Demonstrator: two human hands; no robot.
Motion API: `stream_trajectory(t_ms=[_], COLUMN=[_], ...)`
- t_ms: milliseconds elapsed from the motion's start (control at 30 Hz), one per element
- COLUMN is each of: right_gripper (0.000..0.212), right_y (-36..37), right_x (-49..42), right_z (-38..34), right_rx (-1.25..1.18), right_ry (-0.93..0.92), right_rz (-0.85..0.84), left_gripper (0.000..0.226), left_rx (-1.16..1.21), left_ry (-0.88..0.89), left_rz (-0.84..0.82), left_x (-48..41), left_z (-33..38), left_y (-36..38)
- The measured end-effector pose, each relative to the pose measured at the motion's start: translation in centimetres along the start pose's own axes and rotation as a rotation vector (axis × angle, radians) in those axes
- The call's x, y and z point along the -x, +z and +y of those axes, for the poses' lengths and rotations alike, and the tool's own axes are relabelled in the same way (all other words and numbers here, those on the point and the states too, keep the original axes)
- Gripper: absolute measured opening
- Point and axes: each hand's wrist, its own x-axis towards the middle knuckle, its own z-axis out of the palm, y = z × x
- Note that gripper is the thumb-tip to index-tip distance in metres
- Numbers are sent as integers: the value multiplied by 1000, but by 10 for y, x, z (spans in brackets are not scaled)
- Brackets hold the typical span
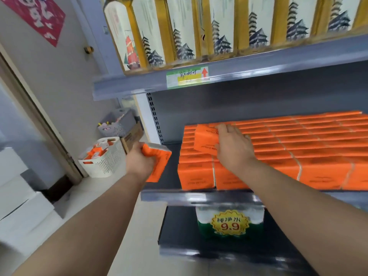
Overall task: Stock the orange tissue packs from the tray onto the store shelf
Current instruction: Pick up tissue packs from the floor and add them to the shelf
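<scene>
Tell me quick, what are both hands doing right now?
Left hand: grips an orange pack with a white end, left of the stocked packs.
Right hand: pinches a tilted orange pack over them.

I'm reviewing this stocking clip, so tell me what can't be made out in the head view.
All in the head view:
- Print on the pack in the right hand: partly covered by the hand, blurred.
- Inside the basket: small, partly behind its rim.
- Handwriting on the shelf label: motion-blurred.
- The stocked rows: cut off by the right edge.
- The second pack: partly covered by the left hand.
</scene>
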Motion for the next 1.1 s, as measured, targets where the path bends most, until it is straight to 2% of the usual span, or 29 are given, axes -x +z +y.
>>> stream_trajectory(t_ms=[100, 200, 267, 467, 700, 933, 1033, 1100], right_gripper=[50, 56, 54, 53, 53, 53, 55, 53], right_y=[24, 44, 51, 68, 89, 97, 97, 96], right_x=[-37, -56, -66, -114, -138, -148, -150, -154], right_z=[-1, 0, 1, 2, 15, 15, 9, 0], right_rx=[35, 61, 78, 69, 125, 89, 57, 24], right_ry=[-37, -100, -124, -142, -151, -176, -193, -201], right_rz=[-16, -45, -45, 4, -27, -16, -7, -1], left_gripper=[17, 37, 44, 40, 58, 58, 66, 66], left_rx=[-375, -782, -899, -709, -809, -527, -435, -377], left_ry=[41, 28, 84, 202, 241, 266, 256, 272], left_rz=[-157, -301, -369, -271, -185, -130, -132, -69], left_x=[-48, -76, -90, -164, -206, -221, -220, -216], left_z=[-9, -23, -34, -39, -44, -41, -41, -44], left_y=[33, 60, 72, 103, 149, 178, 168, 151])
